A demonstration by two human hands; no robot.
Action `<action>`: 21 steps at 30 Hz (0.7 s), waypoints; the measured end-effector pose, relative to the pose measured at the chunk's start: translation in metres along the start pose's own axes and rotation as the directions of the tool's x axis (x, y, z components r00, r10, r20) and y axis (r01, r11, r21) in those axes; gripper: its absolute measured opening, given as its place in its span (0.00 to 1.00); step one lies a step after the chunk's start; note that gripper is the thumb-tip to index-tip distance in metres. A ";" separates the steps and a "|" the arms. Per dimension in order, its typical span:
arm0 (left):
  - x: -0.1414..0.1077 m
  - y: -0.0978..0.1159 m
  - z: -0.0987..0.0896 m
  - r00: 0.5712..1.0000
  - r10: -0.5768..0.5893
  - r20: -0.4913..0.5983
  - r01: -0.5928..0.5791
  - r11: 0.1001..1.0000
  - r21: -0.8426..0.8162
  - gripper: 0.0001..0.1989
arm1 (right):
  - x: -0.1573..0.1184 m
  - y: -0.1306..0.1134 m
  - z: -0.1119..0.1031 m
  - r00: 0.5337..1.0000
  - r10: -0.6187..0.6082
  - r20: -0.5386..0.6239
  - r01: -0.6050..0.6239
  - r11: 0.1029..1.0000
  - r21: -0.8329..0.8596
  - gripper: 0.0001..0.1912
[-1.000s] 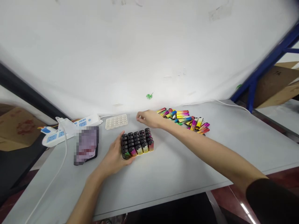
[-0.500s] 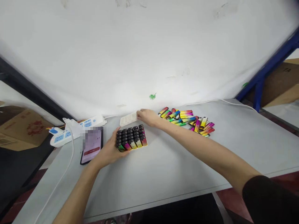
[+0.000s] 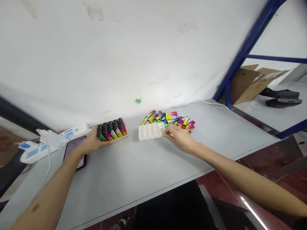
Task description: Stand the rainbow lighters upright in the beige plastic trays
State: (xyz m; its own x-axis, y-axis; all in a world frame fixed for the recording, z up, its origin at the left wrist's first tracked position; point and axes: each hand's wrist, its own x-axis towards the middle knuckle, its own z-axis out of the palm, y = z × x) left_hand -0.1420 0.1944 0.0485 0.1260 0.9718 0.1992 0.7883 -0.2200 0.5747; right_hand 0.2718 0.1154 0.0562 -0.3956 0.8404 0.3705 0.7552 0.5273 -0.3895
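Note:
My left hand (image 3: pixel 92 142) is closed around the left side of a block of lighters (image 3: pixel 112 130). They stand upright in rows in a pale tray, black tops up, with shiny coloured bodies along the front. My right hand (image 3: pixel 179 137) grips the right end of a white tray with rows of round-looking hollows (image 3: pixel 150 131), its hollows facing me. Just behind that tray and hand, a loose heap of multicoloured metallic lighters (image 3: pixel 171 115) lies on the grey table, partly covered by them.
A phone (image 3: pixel 82 162) lies left, partly under my left forearm. Behind it sits a white power strip (image 3: pixel 74 131) with plugs and a cable. A white wall (image 3: pixel 107 64) closes off the back. To the right stand a blue metal frame (image 3: pixel 240 60) and an open cardboard box (image 3: pixel 251 84).
My right hand has brought the white tray from near the wall rightward, in front of the heap. My left hand has pushed the lighter block back toward the wall. The view has turned right.

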 end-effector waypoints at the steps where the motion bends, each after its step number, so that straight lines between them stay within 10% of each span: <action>1: 0.003 -0.003 0.000 1.000 0.001 0.014 -0.001 1.000 -0.006 0.49 | -0.010 -0.002 0.006 0.999 -0.035 0.040 0.036 0.999 -0.033 0.06; 8: -0.013 0.001 -0.016 0.991 -0.120 -0.059 0.121 0.992 0.027 0.56 | -0.030 -0.004 0.025 0.985 -0.169 0.030 0.171 0.983 -0.066 0.09; 13: -0.047 0.049 -0.016 0.903 0.166 -0.396 -0.069 0.966 0.248 0.35 | 0.011 0.031 0.007 0.993 0.073 -0.090 -0.095 0.956 -0.279 0.15; 16: -0.063 0.083 0.015 0.895 0.390 -0.217 -0.305 0.890 0.339 0.21 | 0.036 0.061 0.001 0.946 0.308 -0.098 -0.321 0.859 -0.399 0.21; 21: -0.061 0.119 0.078 0.833 0.497 0.241 -0.544 0.817 0.194 0.18 | 0.044 0.093 0.002 0.950 0.309 -0.044 -0.303 0.883 -0.357 0.17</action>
State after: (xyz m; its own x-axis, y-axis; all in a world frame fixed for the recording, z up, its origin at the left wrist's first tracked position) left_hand -0.0088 0.1155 0.0425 0.6424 0.7209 0.2602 0.6921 -0.6915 0.2071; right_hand 0.3239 0.2014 0.0347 -0.1199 0.9558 0.2685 0.9738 0.1658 -0.1553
